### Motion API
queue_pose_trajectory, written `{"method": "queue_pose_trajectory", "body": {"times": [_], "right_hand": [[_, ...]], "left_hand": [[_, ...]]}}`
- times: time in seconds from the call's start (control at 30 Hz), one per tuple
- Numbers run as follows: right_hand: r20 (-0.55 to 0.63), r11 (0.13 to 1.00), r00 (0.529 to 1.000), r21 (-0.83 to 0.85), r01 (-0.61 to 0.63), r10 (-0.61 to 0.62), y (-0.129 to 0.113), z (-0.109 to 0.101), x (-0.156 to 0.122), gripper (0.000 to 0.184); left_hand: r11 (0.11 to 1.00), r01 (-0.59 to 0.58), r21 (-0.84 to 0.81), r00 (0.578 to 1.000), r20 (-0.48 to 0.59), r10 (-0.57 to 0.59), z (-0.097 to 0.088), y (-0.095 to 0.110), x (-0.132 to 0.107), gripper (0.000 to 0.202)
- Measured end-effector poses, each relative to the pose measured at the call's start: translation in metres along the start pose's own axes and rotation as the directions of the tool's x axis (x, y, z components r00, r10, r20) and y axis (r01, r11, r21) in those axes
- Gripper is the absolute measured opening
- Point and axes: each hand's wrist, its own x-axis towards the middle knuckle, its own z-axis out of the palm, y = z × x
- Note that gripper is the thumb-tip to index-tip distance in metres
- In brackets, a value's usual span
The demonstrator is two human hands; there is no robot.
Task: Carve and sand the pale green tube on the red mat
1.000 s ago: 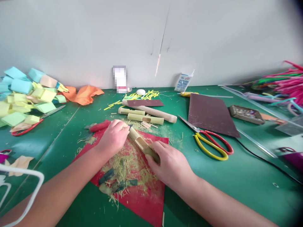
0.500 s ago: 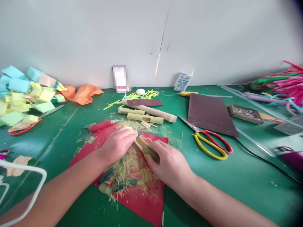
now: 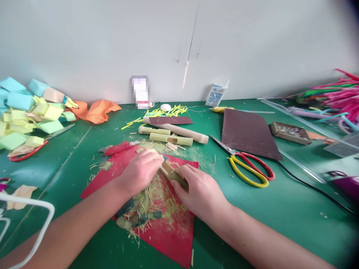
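green table [image 3: 280, 209]: your right hand [image 3: 196, 190] fingers clamp the bamboo piece [image 3: 174, 174]; left hand [image 3: 140, 170] fingers curl together just beyond them.

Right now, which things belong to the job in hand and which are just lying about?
In hand: bamboo piece, gripped by right hand, left hand over its far end; shavings; red sheet beneath.
Lying about: red-handled knife, spare bamboo sticks, scissors, sandpaper sheet, paper pieces, pipe cleaners.

The left hand [image 3: 140, 172] and right hand [image 3: 196, 190] cover both ends of the bamboo piece [image 3: 171, 172]. What the left hand grips is hidden. The carton [image 3: 139, 91] by the wall is blurred.
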Motion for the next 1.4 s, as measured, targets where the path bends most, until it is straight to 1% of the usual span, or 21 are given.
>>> {"method": "queue_pose_trajectory", "body": {"times": [0.03,0.07,0.17,0.3,0.4,0.53,0.67,0.77,0.9,1.0,1.03,1.1,1.17,1.27,1.3,1.33,1.4], "right_hand": [[0.000,1.000,1.000,-0.002,0.002,-0.002,0.000,0.000,0.000,0.008],[0.001,1.000,1.000,-0.006,0.000,0.000,0.000,0.000,0.000,0.009],[0.002,1.000,1.000,-0.011,-0.012,0.012,-0.002,-0.001,0.000,0.011],[0.005,1.000,1.000,-0.008,-0.003,0.003,-0.003,-0.003,0.000,0.008],[0.004,1.000,1.000,-0.011,-0.009,0.009,-0.002,-0.003,-0.001,0.009],[0.012,1.000,1.000,-0.009,-0.003,0.003,-0.002,-0.002,0.000,0.007],[0.007,1.000,1.000,-0.022,-0.014,0.014,-0.003,-0.001,0.000,0.009],[0.009,0.999,1.000,-0.036,-0.006,0.007,-0.004,-0.002,-0.001,0.008],[0.008,0.999,1.000,-0.049,-0.014,0.015,-0.004,-0.003,-0.001,0.010],[0.009,0.999,1.000,-0.044,-0.007,0.008,-0.004,-0.003,-0.001,0.008],[0.009,0.999,1.000,-0.041,-0.005,0.005,-0.004,-0.003,0.000,0.008],[0.008,0.999,1.000,-0.036,-0.006,0.007,-0.004,-0.003,0.000,0.008],[0.011,0.999,1.000,-0.031,-0.009,0.009,-0.004,-0.003,0.000,0.009],[0.023,1.000,1.000,-0.018,-0.002,0.002,-0.004,-0.004,-0.001,0.007],[0.021,1.000,1.000,-0.016,-0.003,0.004,-0.003,-0.004,0.000,0.008],[0.017,1.000,1.000,-0.014,-0.007,0.008,-0.003,-0.003,0.000,0.009],[0.002,1.000,1.000,-0.017,-0.016,0.016,-0.003,-0.003,0.001,0.010]], "left_hand": [[1.000,-0.009,-0.010,1.000,0.017,0.009,0.000,0.000,0.000,0.019],[1.000,-0.007,-0.015,1.000,0.008,0.007,0.000,0.000,0.001,0.019],[1.000,0.022,0.010,0.998,-0.051,-0.021,-0.001,-0.003,0.002,0.018],[0.999,0.031,-0.008,0.999,0.007,-0.031,-0.002,-0.001,0.001,0.018],[0.998,0.055,0.007,0.998,-0.044,-0.055,-0.002,0.001,0.000,0.019],[0.999,0.044,0.002,0.999,0.007,-0.044,-0.001,0.000,0.000,0.018],[0.998,0.065,0.016,0.997,-0.041,-0.064,0.000,-0.001,0.000,0.019],[0.999,0.037,-0.012,0.999,0.007,-0.037,0.000,0.001,0.000,0.019],[0.998,0.064,0.013,0.997,-0.048,-0.063,-0.001,0.000,0.001,0.019],[0.999,0.040,-0.015,0.999,-0.007,-0.041,-0.002,-0.001,0.001,0.019],[0.999,0.033,-0.026,0.999,-0.010,-0.033,-0.002,-0.002,0.001,0.019],[0.999,0.042,-0.022,0.998,-0.055,-0.043,-0.002,-0.003,0.001,0.019],[0.999,0.044,-0.017,0.997,-0.056,-0.044,-0.001,0.000,0.001,0.018],[0.998,-0.002,-0.059,0.999,0.036,0.004,0.000,0.009,0.000,0.017],[0.997,-0.017,-0.074,0.999,0.043,0.020,0.000,0.012,-0.001,0.017],[0.996,-0.025,-0.083,0.999,0.025,0.027,-0.001,0.015,0.000,0.016],[0.996,-0.034,-0.088,0.999,-0.044,0.030,-0.004,0.017,0.000,0.017]]}}
